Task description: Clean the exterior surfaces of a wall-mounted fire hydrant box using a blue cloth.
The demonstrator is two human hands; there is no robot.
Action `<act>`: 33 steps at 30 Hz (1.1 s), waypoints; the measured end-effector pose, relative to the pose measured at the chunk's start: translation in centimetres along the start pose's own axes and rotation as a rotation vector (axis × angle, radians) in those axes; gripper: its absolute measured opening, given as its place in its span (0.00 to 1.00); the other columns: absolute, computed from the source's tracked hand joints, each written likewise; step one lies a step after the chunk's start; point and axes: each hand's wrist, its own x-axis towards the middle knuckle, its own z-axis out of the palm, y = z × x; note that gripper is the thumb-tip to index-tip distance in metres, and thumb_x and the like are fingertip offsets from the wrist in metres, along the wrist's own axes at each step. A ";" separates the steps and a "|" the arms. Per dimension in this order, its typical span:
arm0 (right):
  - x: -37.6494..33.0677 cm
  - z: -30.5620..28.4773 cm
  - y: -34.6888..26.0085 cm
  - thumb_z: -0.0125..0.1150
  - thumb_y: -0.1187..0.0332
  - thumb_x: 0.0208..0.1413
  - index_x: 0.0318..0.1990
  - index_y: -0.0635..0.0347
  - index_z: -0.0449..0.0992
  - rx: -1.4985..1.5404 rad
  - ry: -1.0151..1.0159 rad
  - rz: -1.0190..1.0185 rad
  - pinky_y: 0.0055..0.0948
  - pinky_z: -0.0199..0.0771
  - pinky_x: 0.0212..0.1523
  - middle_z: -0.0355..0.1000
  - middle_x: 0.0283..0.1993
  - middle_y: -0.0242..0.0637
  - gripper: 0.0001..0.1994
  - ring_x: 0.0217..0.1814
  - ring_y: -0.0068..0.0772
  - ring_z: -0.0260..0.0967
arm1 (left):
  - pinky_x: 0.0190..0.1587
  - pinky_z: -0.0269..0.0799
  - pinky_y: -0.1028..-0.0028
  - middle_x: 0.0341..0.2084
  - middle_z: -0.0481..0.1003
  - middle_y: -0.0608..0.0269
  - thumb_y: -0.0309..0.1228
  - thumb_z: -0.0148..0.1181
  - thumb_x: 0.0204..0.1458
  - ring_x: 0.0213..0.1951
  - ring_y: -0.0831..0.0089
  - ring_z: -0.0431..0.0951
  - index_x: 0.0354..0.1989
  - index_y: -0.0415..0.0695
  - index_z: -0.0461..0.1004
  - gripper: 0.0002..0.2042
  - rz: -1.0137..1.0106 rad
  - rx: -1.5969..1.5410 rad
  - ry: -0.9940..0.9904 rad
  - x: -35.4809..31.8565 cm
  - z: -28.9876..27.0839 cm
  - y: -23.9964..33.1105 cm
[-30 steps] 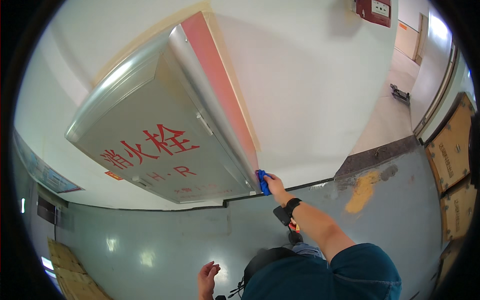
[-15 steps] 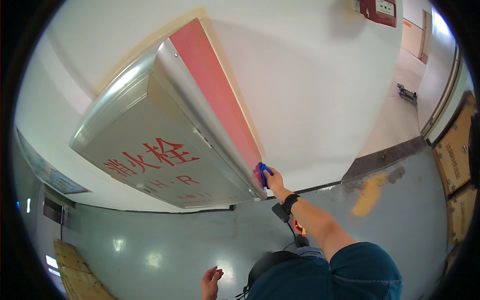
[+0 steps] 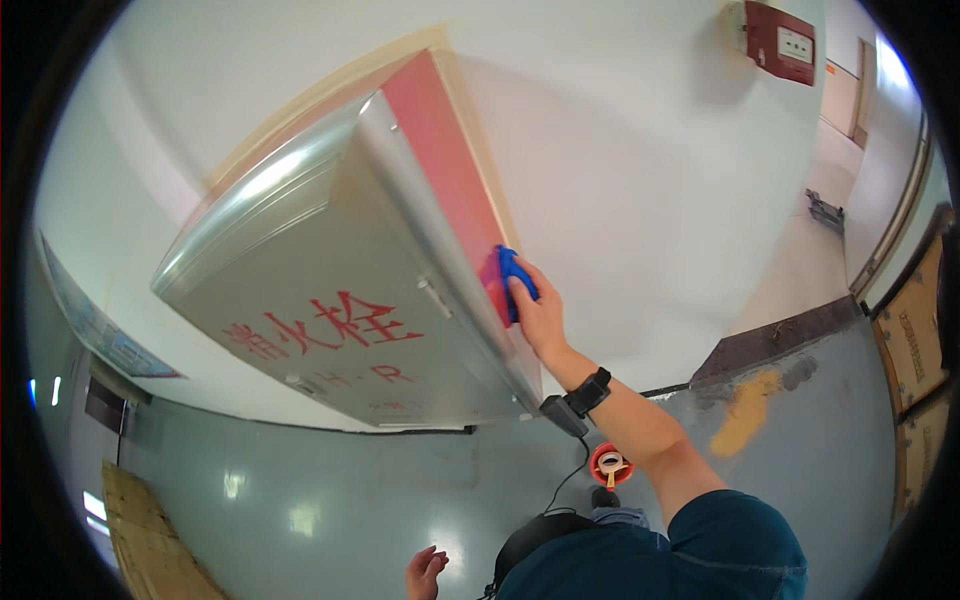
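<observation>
A: Starting at the left edge, what do we see?

B: We see a flattened cardboard sheet (image 3: pixel 150 545) lying on the glossy grey floor (image 3: pixel 330 500) at the lower left, and a long framed sign (image 3: pixel 105 335) low on the white wall (image 3: pixel 620 150) above it, too bent by the lens to read.

A: And our left hand (image 3: pixel 425 572)?

B: It hangs low near the bottom edge, fingers loosely spread, holding nothing.

A: Moving toward the middle?

B: We face a silvery metal cabinet (image 3: pixel 320 300) that stands out from the wall. Its front door bears large red characters, and its right side is a red panel (image 3: pixel 445 175) framed in pale trim.

A: Where is the blue cloth (image 3: pixel 512 280)?

B: It sits on the lower part of that red panel, close to the cabinet's front right edge. Our right hand (image 3: pixel 535 315) presses it flat against the panel. The fingers curl over the cloth and hold it, with the cloth showing above and left of the fingertips.

A: Anything on the arm?

B: We wear a black wrist strap (image 3: pixel 590 392), and a small dark box (image 3: pixel 563 415) hangs just beside it with a thin cable running down.

A: Below that?

B: A red tape roll (image 3: pixel 610 465) stands on the floor near our elbow.

A: And to the right?

B: A red box with a white label (image 3: pixel 780 42) is mounted high on the wall at the upper right corner. A yellowish patch (image 3: pixel 745 410) marks the floor, and brown cardboard boxes (image 3: pixel 915 350) stand stacked along the right edge.
</observation>
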 end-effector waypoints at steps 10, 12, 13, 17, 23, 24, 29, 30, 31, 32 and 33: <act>-2.2 -1.6 2.8 0.56 0.68 0.60 0.57 0.62 0.71 -0.026 -0.036 -0.100 0.31 0.66 0.57 0.71 0.54 0.46 0.18 0.55 0.37 0.69 | 0.59 0.67 0.64 0.52 0.74 0.46 0.36 0.55 0.60 0.55 0.60 0.74 0.60 0.34 0.66 0.24 0.034 0.144 -0.054 1.2 0.8 3.5; -3.4 -2.1 8.1 0.55 0.64 0.62 0.57 0.63 0.72 -0.016 0.063 0.161 0.25 0.69 0.50 0.75 0.46 0.39 0.18 0.46 0.27 0.71 | 0.59 0.66 0.64 0.52 0.73 0.45 0.37 0.56 0.60 0.55 0.59 0.74 0.61 0.34 0.66 0.24 0.063 0.071 -0.080 2.7 0.1 0.3; -3.6 -2.4 9.4 0.55 0.64 0.62 0.57 0.63 0.72 -0.013 0.061 0.157 0.25 0.69 0.50 0.75 0.46 0.39 0.18 0.46 0.27 0.71 | 0.60 0.66 0.63 0.53 0.73 0.45 0.37 0.56 0.60 0.56 0.58 0.73 0.61 0.34 0.65 0.25 0.086 -0.002 -0.104 3.2 -0.2 -0.9; -1.7 -1.9 7.2 0.54 0.63 0.62 0.58 0.62 0.72 -0.037 0.004 0.320 0.24 0.71 0.45 0.76 0.43 0.37 0.19 0.42 0.24 0.71 | 0.61 0.64 0.61 0.54 0.73 0.46 0.41 0.56 0.60 0.56 0.55 0.72 0.62 0.35 0.65 0.26 0.098 0.034 -0.096 3.4 -0.1 0.0; 0.8 1.0 -10.9 0.55 0.63 0.62 0.60 0.60 0.69 0.077 -0.124 -0.175 0.28 0.65 0.57 0.72 0.54 0.42 0.21 0.53 0.31 0.69 | 0.61 0.64 0.63 0.55 0.72 0.45 0.42 0.56 0.60 0.57 0.58 0.72 0.60 0.34 0.67 0.26 0.107 0.052 -0.095 2.0 0.3 2.6; 0.2 1.6 -12.7 0.55 0.63 0.62 0.60 0.60 0.69 0.014 -0.130 -0.230 0.29 0.65 0.57 0.72 0.54 0.41 0.20 0.53 0.30 0.69 | 0.60 0.64 0.62 0.56 0.71 0.46 0.43 0.56 0.59 0.58 0.58 0.71 0.59 0.35 0.68 0.27 0.130 0.012 -0.116 2.6 -0.4 0.9; -0.7 0.9 -15.4 0.55 0.69 0.61 0.60 0.64 0.68 -0.052 -0.133 -0.327 0.27 0.64 0.59 0.71 0.55 0.39 0.20 0.55 0.26 0.66 | 0.52 0.75 0.68 0.42 0.78 0.50 0.26 0.54 0.59 0.44 0.65 0.79 0.54 0.32 0.68 0.16 0.221 -0.263 -0.083 8.3 -1.3 -6.9; -0.9 0.8 -16.1 0.55 0.69 0.62 0.60 0.65 0.68 -0.069 -0.112 -0.371 0.27 0.64 0.59 0.71 0.55 0.39 0.20 0.55 0.27 0.66 | 0.52 0.75 0.68 0.42 0.78 0.51 0.25 0.54 0.59 0.44 0.65 0.79 0.54 0.32 0.69 0.16 0.227 -0.205 -0.099 7.9 -1.4 -6.3; -1.0 0.9 -16.9 0.54 0.69 0.62 0.60 0.65 0.68 -0.086 -0.089 -0.415 0.27 0.64 0.59 0.70 0.55 0.39 0.20 0.55 0.27 0.66 | 0.52 0.75 0.68 0.42 0.78 0.51 0.25 0.55 0.59 0.44 0.66 0.79 0.54 0.32 0.69 0.15 0.233 -0.146 -0.118 7.7 -1.4 -5.8; -1.1 0.9 -17.8 0.54 0.69 0.62 0.60 0.66 0.67 -0.074 -0.068 -0.484 0.27 0.64 0.59 0.70 0.55 0.40 0.20 0.55 0.27 0.66 | 0.52 0.74 0.69 0.42 0.78 0.52 0.24 0.55 0.59 0.44 0.67 0.79 0.53 0.32 0.70 0.15 0.218 -0.185 -0.121 7.8 -1.4 -5.4; -1.1 0.9 -18.8 0.53 0.69 0.63 0.61 0.67 0.67 -0.064 -0.046 -0.552 0.27 0.64 0.58 0.70 0.55 0.40 0.20 0.55 0.27 0.66 | 0.52 0.74 0.69 0.42 0.78 0.52 0.24 0.55 0.59 0.44 0.67 0.79 0.53 0.32 0.70 0.15 0.222 -0.204 -0.121 7.8 -1.4 -5.0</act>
